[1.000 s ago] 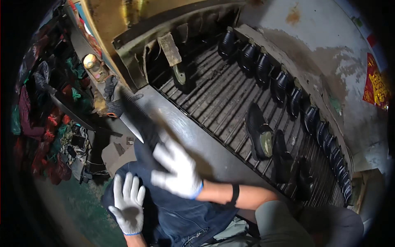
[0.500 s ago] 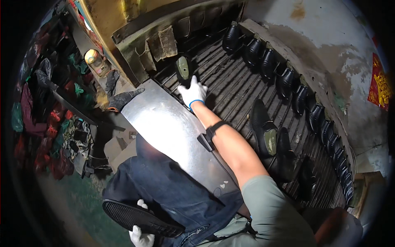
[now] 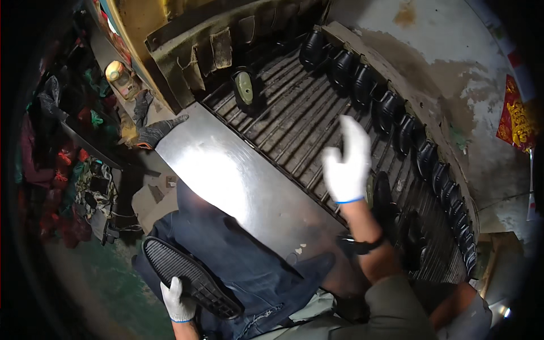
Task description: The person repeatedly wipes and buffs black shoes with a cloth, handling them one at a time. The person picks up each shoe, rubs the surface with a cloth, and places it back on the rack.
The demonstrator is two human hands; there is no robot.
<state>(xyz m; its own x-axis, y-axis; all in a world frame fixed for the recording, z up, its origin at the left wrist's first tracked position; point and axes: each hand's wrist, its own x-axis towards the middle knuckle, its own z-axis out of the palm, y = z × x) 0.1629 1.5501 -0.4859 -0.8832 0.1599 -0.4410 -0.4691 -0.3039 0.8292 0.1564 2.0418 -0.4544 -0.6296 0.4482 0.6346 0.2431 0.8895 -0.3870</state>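
My left hand, in a white knit glove with a blue cuff, is closed on the edge of a black shoe sole. The sole's ribbed tread faces up over my lap. Reaching over the slatted rack, my gloved right hand is blurred, thumb and fingers apart, with nothing visible in it. Just beyond its wrist stands a dark shoe, partly covered by the hand. Farther off, at the rack's back left, sits a black shoe on a green last.
A shiny metal sheet lies between my lap and the slatted rack. Several black shoes line the rack's far right edge. A dark work glove and a jar lie at the left, near bagged items.
My right hand has left the shoe with the green last and swung right and nearer across the rack. The sole in my left hand has tilted to show more tread.
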